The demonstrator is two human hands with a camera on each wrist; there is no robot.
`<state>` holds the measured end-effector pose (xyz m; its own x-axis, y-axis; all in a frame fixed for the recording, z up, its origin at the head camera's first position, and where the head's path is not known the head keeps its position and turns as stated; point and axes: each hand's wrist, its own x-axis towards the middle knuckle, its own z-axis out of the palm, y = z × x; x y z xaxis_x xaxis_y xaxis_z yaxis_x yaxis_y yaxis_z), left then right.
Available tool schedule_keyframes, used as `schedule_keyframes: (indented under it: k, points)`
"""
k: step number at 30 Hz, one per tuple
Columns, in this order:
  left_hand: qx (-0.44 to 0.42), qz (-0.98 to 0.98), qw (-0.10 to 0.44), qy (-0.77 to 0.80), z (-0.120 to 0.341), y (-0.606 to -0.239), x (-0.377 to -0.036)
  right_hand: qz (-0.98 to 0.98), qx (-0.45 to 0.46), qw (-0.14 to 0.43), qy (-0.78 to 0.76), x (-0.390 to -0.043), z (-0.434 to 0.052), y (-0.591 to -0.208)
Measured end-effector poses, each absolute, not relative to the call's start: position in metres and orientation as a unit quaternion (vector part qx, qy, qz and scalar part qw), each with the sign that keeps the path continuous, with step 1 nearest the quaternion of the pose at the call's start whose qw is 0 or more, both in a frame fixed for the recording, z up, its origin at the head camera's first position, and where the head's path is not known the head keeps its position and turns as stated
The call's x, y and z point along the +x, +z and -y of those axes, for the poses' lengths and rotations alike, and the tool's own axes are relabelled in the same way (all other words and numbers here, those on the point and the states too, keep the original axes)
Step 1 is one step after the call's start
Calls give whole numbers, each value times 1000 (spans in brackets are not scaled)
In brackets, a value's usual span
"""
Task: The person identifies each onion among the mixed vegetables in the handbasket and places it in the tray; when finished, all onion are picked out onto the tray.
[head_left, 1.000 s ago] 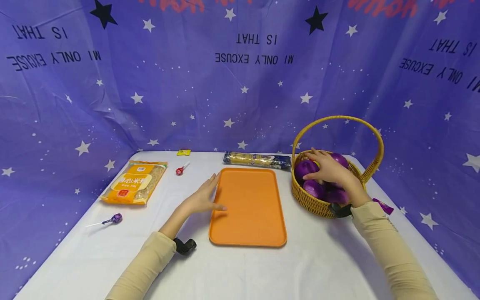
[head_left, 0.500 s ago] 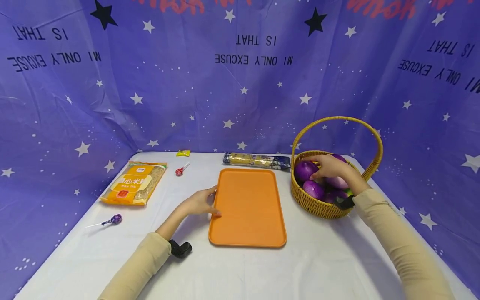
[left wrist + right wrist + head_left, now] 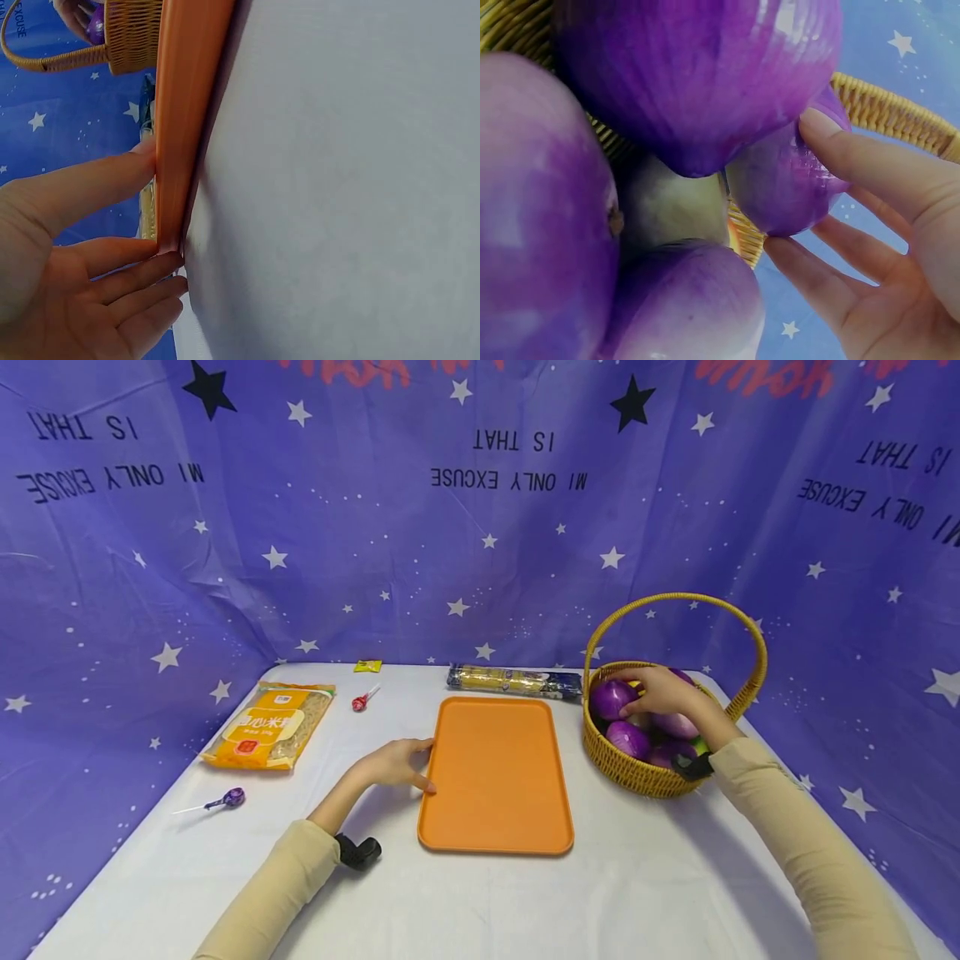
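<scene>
My left hand (image 3: 390,763) is at the left edge of an orange tray (image 3: 497,777) lying on the white table. In the left wrist view its thumb and fairly straight fingertips touch the tray's rim (image 3: 180,112). My right hand (image 3: 663,695) reaches into a wicker basket (image 3: 637,774) with a tall arched handle. Several purple onions (image 3: 628,739) fill the basket. Between thumb and fingers, the right hand pinches the onion at the basket's left side (image 3: 787,184). A paler round thing (image 3: 675,202) lies beneath the onions, partly hidden.
A clear-and-orange food packet (image 3: 270,727) lies at the left, with a purple lollipop (image 3: 234,797) before it. A red lollipop (image 3: 360,702) and a yellow sweet (image 3: 367,666) lie behind. A long packet of noodles or similar sticks (image 3: 513,681) lies behind the tray.
The right hand has lowered into the basket and closed its fingers on the left onion. The left hand has drawn back from over the tray to its left rim.
</scene>
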<state>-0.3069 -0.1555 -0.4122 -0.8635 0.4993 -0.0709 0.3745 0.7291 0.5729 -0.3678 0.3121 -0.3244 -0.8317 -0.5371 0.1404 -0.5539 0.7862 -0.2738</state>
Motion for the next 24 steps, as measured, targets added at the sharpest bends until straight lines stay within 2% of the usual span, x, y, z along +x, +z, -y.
schedule_keyframes:
  k: [11,20,24]
  points:
    - [244,-923,101,278,156,-412,-306,954,219,42,202,-346,-313,-306]
    - [239,-925,94,279,157,-413,-305,939,220,111,239,-317,-301,-306]
    - [239,-926,95,277,157,-412,-305,929,229,123,262,-302,-289,-305]
